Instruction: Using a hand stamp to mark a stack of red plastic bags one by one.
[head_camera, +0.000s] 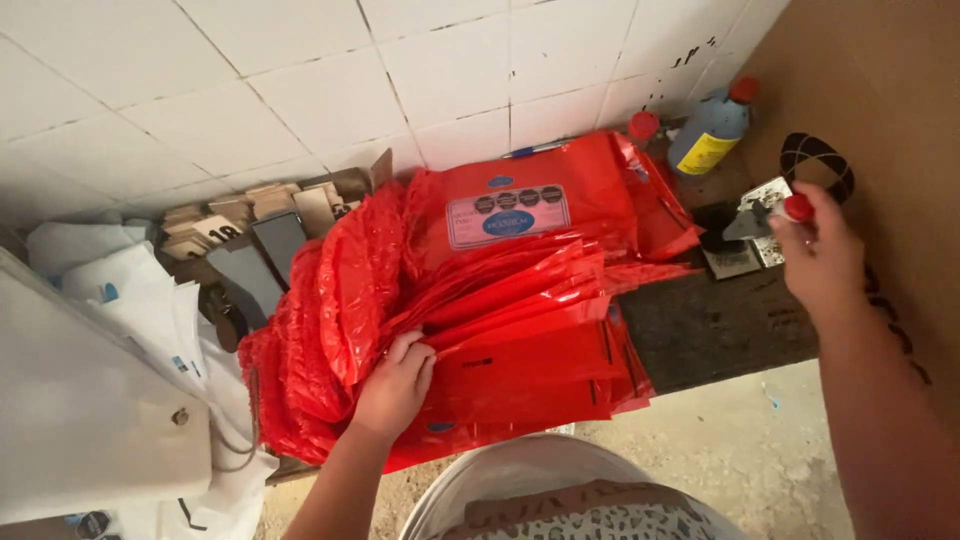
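Observation:
A thick stack of red plastic bags (500, 300) lies on a dark wooden bench (720, 330), some with a pale label on top. My left hand (395, 385) rests on the stack's near left part, fingers tucked under the edge of one bag. My right hand (820, 255) is raised at the right, closed around a small stamp-like tool with a red knob (797, 208) and a metal base. The tool hovers above a small dark pad (735, 262) on the bench.
A blue-and-yellow bottle with a red cap (712, 130) and another red-capped bottle (644, 128) stand by the tiled wall. Cardboard tags (250, 210) and dark cards lie at the left, with white bags (110, 380) beside. A brown cardboard panel (890, 90) stands at the right.

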